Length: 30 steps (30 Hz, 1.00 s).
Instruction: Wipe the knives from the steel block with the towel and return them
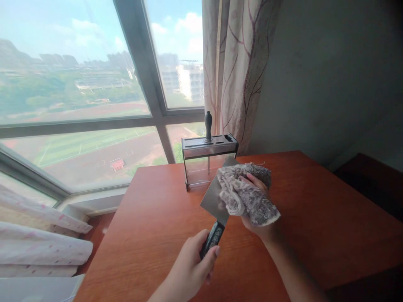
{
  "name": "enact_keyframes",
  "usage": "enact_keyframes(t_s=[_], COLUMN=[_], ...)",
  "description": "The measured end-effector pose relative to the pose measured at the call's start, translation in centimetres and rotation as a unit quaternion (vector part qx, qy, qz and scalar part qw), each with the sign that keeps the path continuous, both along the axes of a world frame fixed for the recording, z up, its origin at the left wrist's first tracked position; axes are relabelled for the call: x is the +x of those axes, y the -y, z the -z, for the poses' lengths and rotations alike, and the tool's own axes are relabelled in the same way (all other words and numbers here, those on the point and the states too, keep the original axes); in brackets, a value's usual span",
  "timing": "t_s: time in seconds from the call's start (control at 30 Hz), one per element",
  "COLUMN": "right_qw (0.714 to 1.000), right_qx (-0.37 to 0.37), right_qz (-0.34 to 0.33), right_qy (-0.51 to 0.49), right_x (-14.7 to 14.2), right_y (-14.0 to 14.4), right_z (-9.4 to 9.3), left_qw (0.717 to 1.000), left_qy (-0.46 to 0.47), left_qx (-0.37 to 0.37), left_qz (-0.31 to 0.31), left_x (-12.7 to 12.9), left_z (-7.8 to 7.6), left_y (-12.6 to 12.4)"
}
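Note:
In my left hand [198, 256], fingers wrapped round its dark handle, is a cleaver [211, 200] with a broad grey metal blade. The blade points up and away from me over the table. A bunched, fluffy grey-brown cloth [252, 195] is in my right hand [256, 184], which presses it against the blade's right side. The cloth covers part of the blade and most of my right fingers. Just beyond the blade stands a knife holder [204, 147] with a metal top and clear lower part. A dark-handled tool [208, 126] with a thin rod is upright in it.
The reddish-brown wooden table [151, 209] extends beneath both hands. Large windows [78, 84] rise behind and left of it. A patterned curtain [239, 63] hangs behind the holder, and pale fabric [40, 247] lies at lower left. A grey wall [330, 84] is at right.

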State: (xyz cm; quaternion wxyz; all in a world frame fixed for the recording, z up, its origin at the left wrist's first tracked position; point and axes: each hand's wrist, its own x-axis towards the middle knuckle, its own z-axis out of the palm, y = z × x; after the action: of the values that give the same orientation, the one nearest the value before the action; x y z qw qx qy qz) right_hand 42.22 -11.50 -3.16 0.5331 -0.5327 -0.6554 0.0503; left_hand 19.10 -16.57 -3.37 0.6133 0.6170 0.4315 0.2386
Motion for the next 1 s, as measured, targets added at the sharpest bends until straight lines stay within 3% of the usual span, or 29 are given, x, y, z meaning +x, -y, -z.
enact_keyframes(t_s=[0.13, 0.23, 0.33, 0.43, 0.53, 0.63, 0.67, 0.73, 0.83, 0.9, 1.0], right_qw=[0.977, 0.960, 0.959, 0.976, 0.994, 0.995, 0.978, 0.909, 0.806, 0.785, 0.814], right_qx=[0.009, -0.012, -0.012, 0.015, 0.025, 0.007, 0.000, -0.021, -0.071, -0.088, -0.066], right_qz=[-0.140, -0.186, -0.175, -0.111, -0.039, 0.036, 0.065, 0.105, 0.086, 0.061, 0.062], right_qy=[0.159, 0.208, 0.221, 0.188, 0.100, -0.097, -0.197, -0.403, -0.581, -0.611, -0.573], right_x=[-0.9, -0.9, -0.2, 1.0, 2.3, 3.1, 3.2, 3.4, 3.4, 3.2, 2.5], right_y=[1.8, 2.8, 2.8, 1.7, 0.3, -0.8, -1.0, -1.4, -1.5, -1.3, -0.6], right_z=[-1.0, -1.8, -2.1, -1.6, -0.7, 0.0, 0.1, 0.0, -0.8, -1.1, -0.7], left_qw=[1.000, 1.000, 1.000, 1.000, 1.000, 1.000, 1.000, 1.000, 1.000, 1.000, 0.999], left_qy=[0.001, 0.007, 0.004, 0.000, 0.007, 0.009, 0.009, 0.010, 0.018, 0.023, 0.018], left_qx=[0.005, 0.004, 0.008, 0.011, -0.002, -0.013, -0.014, -0.009, 0.001, 0.005, 0.009], left_qz=[-0.008, 0.000, 0.008, 0.012, 0.017, 0.013, 0.009, 0.001, -0.006, -0.015, -0.032], left_x=[0.0, 0.0, 0.1, 0.0, -0.1, -0.4, -0.5, -0.7, -1.0, -1.0, -0.7], left_z=[-0.1, 0.0, 0.1, 0.1, 0.2, 0.5, 0.6, 0.7, 0.7, 0.7, 1.1], left_y=[-0.7, -0.8, -0.5, -0.2, -0.1, 0.0, 0.0, 0.0, 0.0, -0.1, -0.2])
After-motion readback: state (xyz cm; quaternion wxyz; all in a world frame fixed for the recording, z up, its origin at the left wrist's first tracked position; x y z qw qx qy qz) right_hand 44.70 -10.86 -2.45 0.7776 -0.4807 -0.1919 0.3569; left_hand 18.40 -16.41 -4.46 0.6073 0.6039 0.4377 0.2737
